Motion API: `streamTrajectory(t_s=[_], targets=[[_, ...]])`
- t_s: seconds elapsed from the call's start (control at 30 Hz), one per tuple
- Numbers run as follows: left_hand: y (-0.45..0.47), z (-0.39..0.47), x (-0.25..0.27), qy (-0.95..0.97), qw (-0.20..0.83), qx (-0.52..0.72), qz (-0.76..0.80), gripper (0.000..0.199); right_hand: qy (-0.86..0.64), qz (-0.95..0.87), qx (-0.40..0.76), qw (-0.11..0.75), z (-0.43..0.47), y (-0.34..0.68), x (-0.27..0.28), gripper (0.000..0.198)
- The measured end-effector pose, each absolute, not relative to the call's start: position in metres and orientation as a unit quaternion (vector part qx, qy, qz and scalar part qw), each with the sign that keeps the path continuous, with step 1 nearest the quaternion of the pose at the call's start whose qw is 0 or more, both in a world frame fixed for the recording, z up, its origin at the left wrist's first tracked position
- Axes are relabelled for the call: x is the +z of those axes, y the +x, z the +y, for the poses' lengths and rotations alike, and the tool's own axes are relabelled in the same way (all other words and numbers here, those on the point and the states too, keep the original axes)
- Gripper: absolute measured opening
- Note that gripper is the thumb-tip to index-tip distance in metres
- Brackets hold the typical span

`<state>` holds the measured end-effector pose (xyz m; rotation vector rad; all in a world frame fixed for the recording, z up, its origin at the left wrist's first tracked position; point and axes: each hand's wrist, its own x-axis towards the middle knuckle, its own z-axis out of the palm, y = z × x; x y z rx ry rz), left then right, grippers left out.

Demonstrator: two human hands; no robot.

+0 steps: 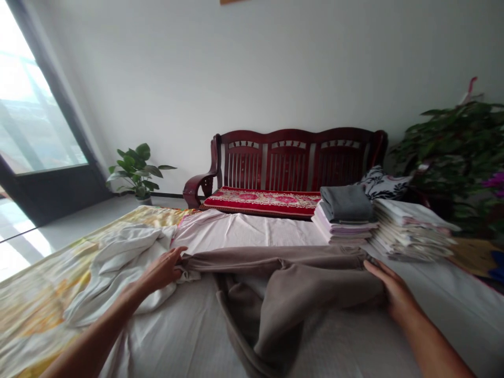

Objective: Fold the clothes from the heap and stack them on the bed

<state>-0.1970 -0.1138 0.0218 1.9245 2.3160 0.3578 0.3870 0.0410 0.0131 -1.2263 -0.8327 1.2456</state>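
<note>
A pair of grey-brown trousers (315,289) is stretched sideways between my two hands, above a pale sheet (173,336). My left hand (169,268) grips one end of the upper leg, fingers closed on the cloth. At the other end my right hand (388,281) pinches the cloth, thumb on top and the other fingers mostly hidden under it. The lower part of the trousers sags in loose folds toward me. Beside my left hand lies a crumpled white garment (122,257).
Behind the right end stand a stack of folded cloths topped by a dark grey one (346,203) and a stack of pale folded cloths (409,231). A yellow patterned cloth (35,310) covers the left side. Beyond are a wooden bench (283,163) and potted plants (137,170).
</note>
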Motion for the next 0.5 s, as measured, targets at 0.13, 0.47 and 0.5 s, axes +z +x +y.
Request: streamTrajectory(t_s=[0.13,0.47,0.5], targets=[[-0.196,-0.115,0.019,0.592,0.013,0.063,0.803,0.062,-0.501,-0.345,0.533,0.588,0.046,0.392,0.007,0.047],[-0.264,-0.144,0.063,0.456,-0.119,-0.034,0.882,0.032,-0.488,-0.318,0.552,0.596,0.050,0.403,0.001,0.040],[-0.269,-0.145,0.066,0.451,-0.122,-0.042,0.883,0.033,-0.492,-0.318,0.554,0.592,0.049,0.402,0.002,0.039]])
